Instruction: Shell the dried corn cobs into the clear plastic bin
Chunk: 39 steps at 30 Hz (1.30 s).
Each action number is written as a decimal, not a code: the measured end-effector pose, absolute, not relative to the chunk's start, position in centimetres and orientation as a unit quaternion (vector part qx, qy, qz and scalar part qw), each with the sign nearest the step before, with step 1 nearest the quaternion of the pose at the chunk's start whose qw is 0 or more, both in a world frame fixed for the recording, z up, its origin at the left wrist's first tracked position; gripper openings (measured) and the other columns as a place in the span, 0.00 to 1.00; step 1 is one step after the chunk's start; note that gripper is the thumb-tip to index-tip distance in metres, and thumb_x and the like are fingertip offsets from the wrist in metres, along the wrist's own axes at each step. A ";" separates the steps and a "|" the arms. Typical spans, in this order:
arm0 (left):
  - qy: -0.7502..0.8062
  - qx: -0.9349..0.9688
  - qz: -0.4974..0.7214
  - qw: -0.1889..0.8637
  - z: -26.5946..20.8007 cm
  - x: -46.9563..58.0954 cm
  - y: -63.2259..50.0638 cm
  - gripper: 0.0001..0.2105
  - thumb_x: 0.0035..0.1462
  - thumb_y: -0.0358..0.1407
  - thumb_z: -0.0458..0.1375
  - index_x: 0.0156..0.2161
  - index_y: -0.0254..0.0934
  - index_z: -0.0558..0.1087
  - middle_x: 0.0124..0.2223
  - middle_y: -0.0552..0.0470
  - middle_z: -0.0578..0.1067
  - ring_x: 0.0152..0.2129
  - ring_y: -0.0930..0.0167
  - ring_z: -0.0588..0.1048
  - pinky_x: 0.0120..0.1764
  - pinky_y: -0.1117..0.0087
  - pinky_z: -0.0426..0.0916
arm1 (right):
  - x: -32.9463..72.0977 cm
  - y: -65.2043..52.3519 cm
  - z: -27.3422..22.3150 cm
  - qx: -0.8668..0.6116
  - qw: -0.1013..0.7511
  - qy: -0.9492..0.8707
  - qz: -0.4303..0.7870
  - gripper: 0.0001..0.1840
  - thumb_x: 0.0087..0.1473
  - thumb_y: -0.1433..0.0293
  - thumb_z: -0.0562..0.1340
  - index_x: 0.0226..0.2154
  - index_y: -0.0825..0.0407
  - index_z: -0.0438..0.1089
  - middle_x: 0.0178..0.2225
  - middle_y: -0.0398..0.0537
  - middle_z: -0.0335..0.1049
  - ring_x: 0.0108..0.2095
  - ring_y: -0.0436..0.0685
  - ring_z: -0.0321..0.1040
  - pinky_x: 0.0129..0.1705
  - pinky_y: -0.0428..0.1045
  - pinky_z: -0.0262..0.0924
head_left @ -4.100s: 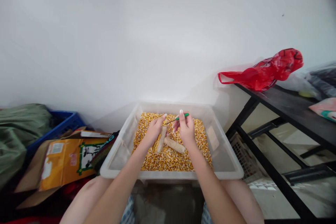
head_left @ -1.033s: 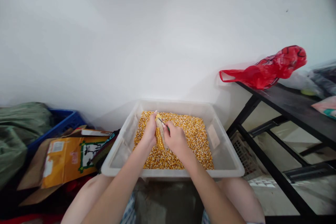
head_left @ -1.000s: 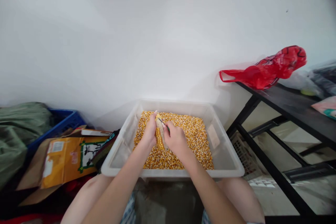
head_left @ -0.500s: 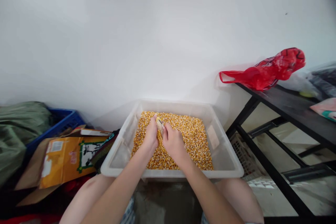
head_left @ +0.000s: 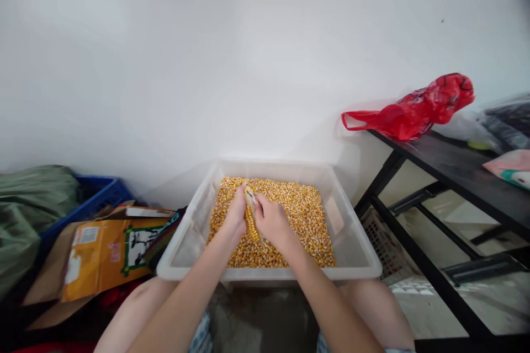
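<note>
An ear of corn (head_left: 251,223) is held over a whitish plastic tub (head_left: 178,251), part of its upper end bare of kernels. My left hand (head_left: 236,212) is closed around the ear from the left. From the right, my right hand (head_left: 271,220) is closed on a small tool (head_left: 251,194) with a dark, thin tip that lies against the ear's upper part; its kind is too small to make out. Loose corn kernels (head_left: 304,215) cover the tub's floor below both hands.
Left of the tub lie an opened yellow cardboard box (head_left: 103,251) and a blue crate (head_left: 105,192) with green cloth (head_left: 37,204). To the right stands a black table (head_left: 455,168) bearing a red plastic bag (head_left: 414,113). Beneath it is a pale basket (head_left: 385,245). A white wall rises behind.
The ear is tilted a little differently, with more of its yellow lower length showing between my hands. Both hands keep their hold. The whole view has shifted slightly.
</note>
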<state>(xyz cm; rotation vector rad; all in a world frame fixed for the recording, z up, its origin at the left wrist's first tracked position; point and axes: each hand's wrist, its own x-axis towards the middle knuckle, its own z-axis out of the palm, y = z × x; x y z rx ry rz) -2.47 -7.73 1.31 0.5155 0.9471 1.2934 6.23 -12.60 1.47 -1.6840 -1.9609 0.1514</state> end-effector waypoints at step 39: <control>0.400 0.187 0.593 0.673 0.7 -2.8 -7.0 0.10 0.45 0.41 0.53 0.23 0.35 0.63 0.17 0.57 0.67 0.17 0.75 0.69 0.25 0.76 0.64 | 5.5 -12.5 1.3 -0.659 0.267 -0.700 0.068 0.16 0.57 0.64 0.44 0.34 0.52 0.63 0.23 0.45 0.65 0.21 0.47 0.55 0.24 0.45 0.36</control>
